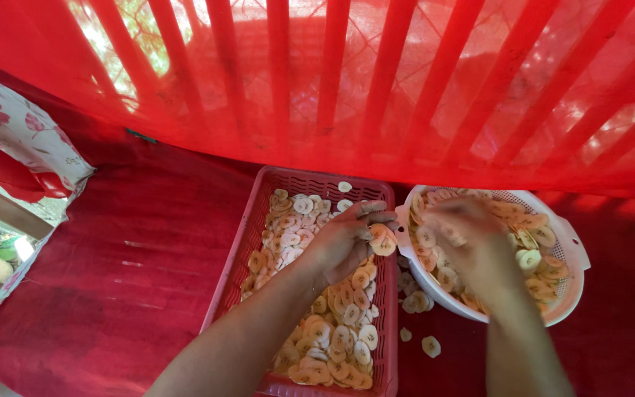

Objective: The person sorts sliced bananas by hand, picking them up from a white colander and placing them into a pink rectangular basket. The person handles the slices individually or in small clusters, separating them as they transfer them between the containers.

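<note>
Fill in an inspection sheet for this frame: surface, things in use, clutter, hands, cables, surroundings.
Surface: red cloth covers it.
Things in use: red slatted basket with pale round fruit slices spread inside; white colander heaped with slices.
Clutter: loose slices on the cloth beside the colander.
Hands: left hand over the basket, fingers pinching a few slices; right hand in the colander, blurred, grip unclear.
Cables: nothing seen.
Surroundings: red netting over slats behind; floral cloth at left.
</note>
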